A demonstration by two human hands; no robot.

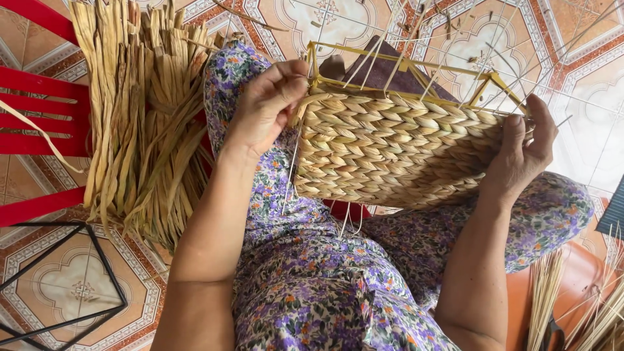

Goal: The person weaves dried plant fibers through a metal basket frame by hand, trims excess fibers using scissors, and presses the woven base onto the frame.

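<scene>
While the half-woven basket (396, 149) rests tilted on my lap, my left hand (266, 107) is pinched closed on a straw strand at the top corner of the yellow wire frame (416, 68), and my right hand (523, 153) grips the basket's far end. I judge the main risk is the strand slipping or snapping if I pull too hard, loosening the top row. If my right grip eases, the basket could roll off my knees toward the tiled floor (585, 130). The bundle of dry straw (143, 117) lies near my left arm.
</scene>
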